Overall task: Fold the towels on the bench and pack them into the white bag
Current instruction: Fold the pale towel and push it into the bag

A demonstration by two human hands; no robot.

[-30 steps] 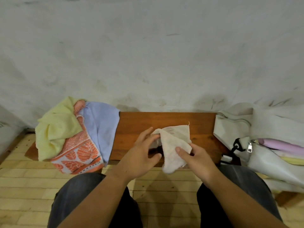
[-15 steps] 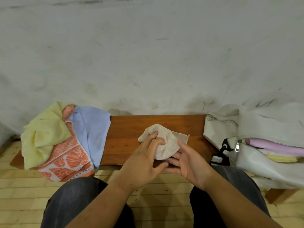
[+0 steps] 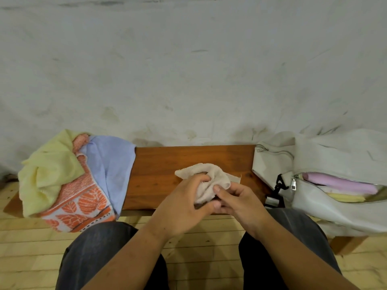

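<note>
Gripping the cream towel (image 3: 211, 176) in left hand (image 3: 184, 204) and right hand (image 3: 238, 201) over the desk (image 3: 167, 160); soft, light, floppy, probably best pinched at corners.

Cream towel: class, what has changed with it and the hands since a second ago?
The cream towel, earlier half spread with a flap hanging, is now bunched; the left hand, open before, grips it, and the right hand still pinches it. The towel pile, bench and white bag stayed put.
</note>
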